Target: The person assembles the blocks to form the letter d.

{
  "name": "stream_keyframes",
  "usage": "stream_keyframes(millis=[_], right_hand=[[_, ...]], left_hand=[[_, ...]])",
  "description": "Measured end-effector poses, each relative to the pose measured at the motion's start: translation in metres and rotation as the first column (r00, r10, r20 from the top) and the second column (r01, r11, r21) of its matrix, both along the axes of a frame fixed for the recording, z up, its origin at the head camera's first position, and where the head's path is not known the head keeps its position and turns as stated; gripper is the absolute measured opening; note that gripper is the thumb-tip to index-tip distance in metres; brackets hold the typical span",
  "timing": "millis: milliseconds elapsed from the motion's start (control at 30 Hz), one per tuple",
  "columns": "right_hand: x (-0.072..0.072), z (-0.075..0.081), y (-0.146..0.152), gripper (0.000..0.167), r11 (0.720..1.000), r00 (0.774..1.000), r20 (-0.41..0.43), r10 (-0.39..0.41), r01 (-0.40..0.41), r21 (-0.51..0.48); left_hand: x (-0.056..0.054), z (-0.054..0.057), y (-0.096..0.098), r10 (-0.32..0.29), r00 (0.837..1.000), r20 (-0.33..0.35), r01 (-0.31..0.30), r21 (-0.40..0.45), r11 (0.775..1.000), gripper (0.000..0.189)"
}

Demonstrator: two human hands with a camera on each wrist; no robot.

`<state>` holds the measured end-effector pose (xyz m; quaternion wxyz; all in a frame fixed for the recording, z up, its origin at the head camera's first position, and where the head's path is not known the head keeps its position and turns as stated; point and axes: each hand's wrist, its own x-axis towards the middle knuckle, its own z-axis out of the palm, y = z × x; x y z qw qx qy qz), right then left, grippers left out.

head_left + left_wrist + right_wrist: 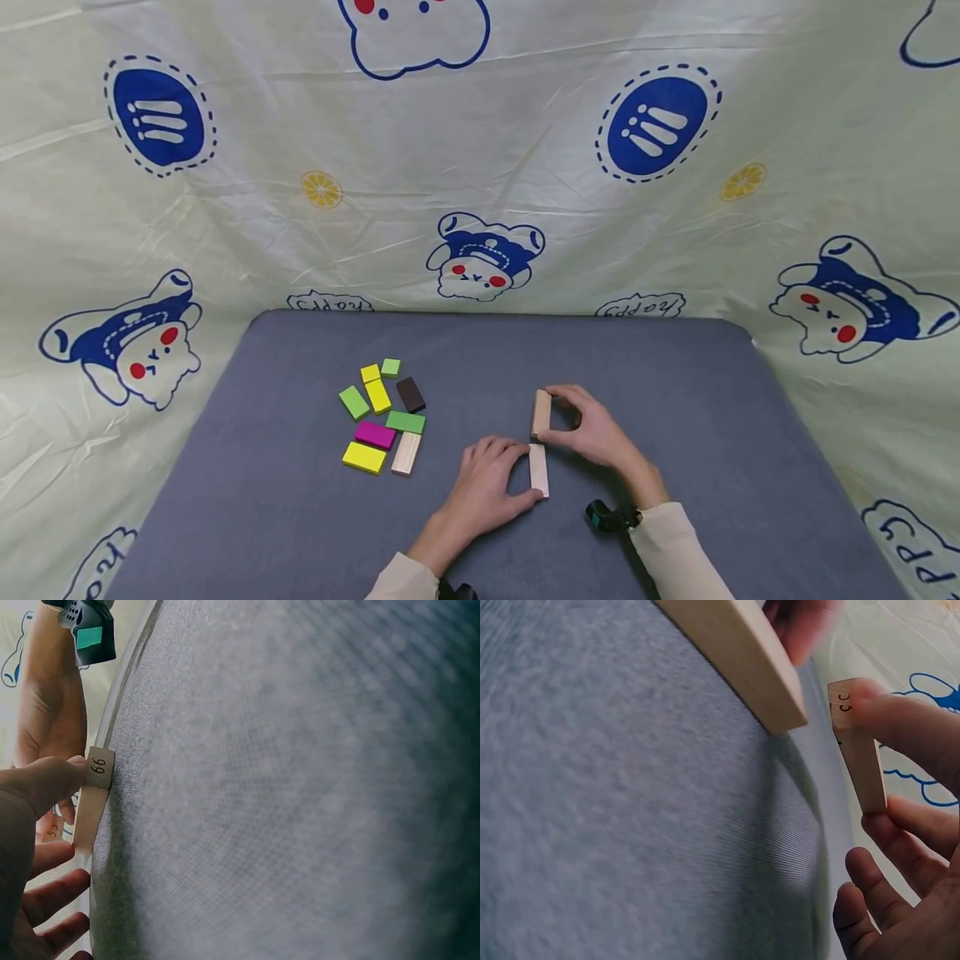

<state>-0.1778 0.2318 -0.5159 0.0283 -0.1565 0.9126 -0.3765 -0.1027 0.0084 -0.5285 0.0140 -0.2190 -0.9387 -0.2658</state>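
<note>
Two plain wooden blocks stand end to end, right of the table's middle. My left hand pinches the nearer wooden block between thumb and index finger. Printed digits show on that block's end in the left wrist view, beside the thumb. My right hand pinches the farther wooden block by its ends, thumb near and fingertips far. In the right wrist view this farther block is tilted between thumb and fingers, with a printed mark at its thumb end. Whether it touches the table cannot be told.
Left of the hands lies a loose group of coloured blocks: a magenta block, a dark brown block, a plain wooden block, and several yellow and green ones. A printed curtain hangs behind the grey table.
</note>
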Motion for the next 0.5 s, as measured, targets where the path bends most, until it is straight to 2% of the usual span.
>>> stream_keyframes(millis=[500], right_hand=[[-0.0025,-0.0063,-0.0033,0.074,0.998,0.998,0.049,0.048,-0.05,0.028]], left_hand=[[0.0005,-0.0006,0.0023,0.01,1.0,-0.005,-0.011,-0.04,0.999,0.059]])
